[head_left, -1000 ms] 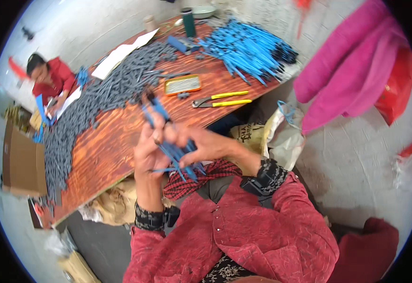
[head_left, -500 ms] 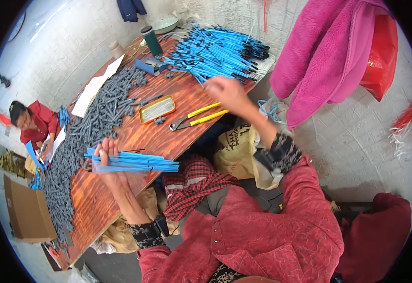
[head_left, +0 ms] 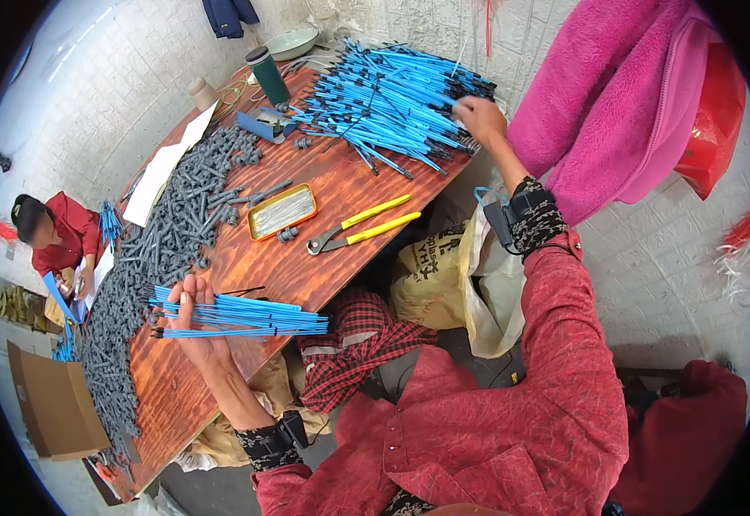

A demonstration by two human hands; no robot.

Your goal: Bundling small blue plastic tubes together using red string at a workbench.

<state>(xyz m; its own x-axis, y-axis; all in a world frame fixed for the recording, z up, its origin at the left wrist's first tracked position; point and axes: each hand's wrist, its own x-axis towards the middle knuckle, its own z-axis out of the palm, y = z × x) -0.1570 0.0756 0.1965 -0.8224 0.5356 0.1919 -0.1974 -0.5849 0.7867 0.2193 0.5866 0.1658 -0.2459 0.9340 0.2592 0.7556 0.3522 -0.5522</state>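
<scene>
Thin blue rods (head_left: 259, 316) with dark tips lie across my left hand (head_left: 196, 320), which is closed round them with the thumb on top, above the near edge of the wooden table. My right hand (head_left: 481, 123) is at the right end of a large heap of similar blue rods (head_left: 383, 99), beside their black ends. Its fingers are bent and pinched together; what lies between them is hidden. Between the hands are yellow-handled pincers (head_left: 362, 225) and a shallow tin of thin, pale, needle-like pieces (head_left: 282, 212), both apart from my hands.
Grey plastic parts (head_left: 164, 219) cover the table's left side. At the back stand a green flask (head_left: 269, 76) and a pale bowl (head_left: 293, 45). A pink fleece (head_left: 615, 103) hangs right, near my right arm. A sack (head_left: 431, 279) stands below the edge. Another person (head_left: 65, 228) works far left.
My right hand has moved right and away from me, from above the table edge to the blue heap's right end. My left hand still holds its rods, now slightly lower and fanned wider.
</scene>
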